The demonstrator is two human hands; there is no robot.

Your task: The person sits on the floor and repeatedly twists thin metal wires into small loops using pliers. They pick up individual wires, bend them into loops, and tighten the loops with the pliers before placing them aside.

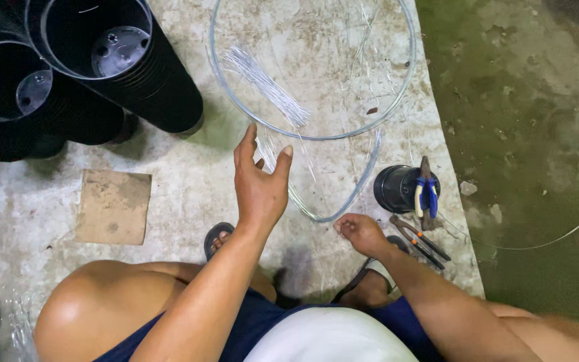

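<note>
Person squats on a stained concrete floor [189, 194], sandalled feet under the knees. Left hand [259, 181] is raised, fingers spread apart, palm up, gripping nothing that shows, hovering near the clear plastic hoop [313, 137]. Right hand [360, 231] sits low by the right foot, fingers curled together as if pinching a fine wire; too thin to confirm, so cannot tell what it clamps. The hoop lies flat ahead of the hands, a second looped length trailing from it toward the right hand, with a bundle of thin white wire ties [266, 84] inside the ring. Judged step: tying or fastening the hoop; next move likely needs a tie brought to the loop and a steady pinch. Just right of the right hand: red-handled pliers [418, 238] on the floor, blue-handled pliers [426, 194] standing in a small black pot [397, 189]. Stacked black plastic pots [112, 60] top left. Flat brown cardboard square [114, 206] left, no label visible.
</note>
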